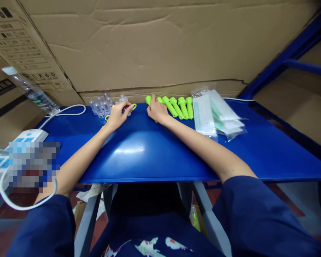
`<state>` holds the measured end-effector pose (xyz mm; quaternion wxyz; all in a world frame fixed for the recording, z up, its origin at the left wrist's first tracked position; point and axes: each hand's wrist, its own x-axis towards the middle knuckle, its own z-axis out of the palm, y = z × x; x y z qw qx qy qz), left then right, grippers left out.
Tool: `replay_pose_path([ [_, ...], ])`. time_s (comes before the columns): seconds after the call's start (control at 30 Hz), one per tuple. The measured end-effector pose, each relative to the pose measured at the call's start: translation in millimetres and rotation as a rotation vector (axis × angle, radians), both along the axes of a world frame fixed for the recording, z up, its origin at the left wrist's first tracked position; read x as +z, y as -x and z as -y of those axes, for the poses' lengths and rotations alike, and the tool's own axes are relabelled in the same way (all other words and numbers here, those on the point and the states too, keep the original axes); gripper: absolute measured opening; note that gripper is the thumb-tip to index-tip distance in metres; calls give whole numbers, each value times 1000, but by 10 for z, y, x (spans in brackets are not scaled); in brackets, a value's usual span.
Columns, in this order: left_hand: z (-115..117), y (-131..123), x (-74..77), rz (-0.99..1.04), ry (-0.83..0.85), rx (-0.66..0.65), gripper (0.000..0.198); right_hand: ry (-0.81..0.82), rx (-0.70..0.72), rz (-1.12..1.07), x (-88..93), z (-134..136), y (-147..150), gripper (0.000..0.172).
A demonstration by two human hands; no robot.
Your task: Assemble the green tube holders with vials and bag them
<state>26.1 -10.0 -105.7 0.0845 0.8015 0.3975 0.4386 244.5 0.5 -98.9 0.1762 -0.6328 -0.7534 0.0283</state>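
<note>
Both arms reach to the far edge of a blue table [149,153]. My left hand [118,115] is closed in a pinch on a small yellow ring [134,106], right beside a cluster of several clear plastic vials [103,105]. My right hand [156,110] lies on the leftmost pieces of a row of several bright green plastic parts [176,106]; its fingers curl over one of them, and the rest of the row lies free to its right.
Clear sealed packets [219,116] are stacked at the right of the green row. A plastic water bottle [32,91] lies at the far left, with a white power strip [21,142] and cable. Cardboard boxes [160,46] wall the back; a blue rack frame [291,60] stands at the right.
</note>
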Motion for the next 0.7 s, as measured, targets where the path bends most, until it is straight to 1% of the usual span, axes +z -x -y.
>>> replay_pose_path([
  [0.07,-135,-105,-27,118,51,20,42,28,44,-170,8,78,-52,74],
  [0.13,-298,-206,-70,224,90,47,43,43,90,-332,-26,128,-105,73],
  [0.23,-516,-356,-133,321,126,93,44,45,134,-547,-132,135,-172,69],
  [0.3,-597,-444,-154,342,112,101,47,50,149,-668,-208,109,-201,63],
  [0.37,-616,-509,-161,330,80,80,52,65,156,-758,-267,81,-214,57],
  [0.47,-567,-559,-174,298,63,26,55,96,159,-820,-311,73,-204,52],
  [0.6,-492,-578,-218,294,64,13,57,139,153,-830,-332,144,-176,59],
  [0.7,-455,-596,-232,296,46,33,56,153,207,-870,-339,227,-169,59],
])
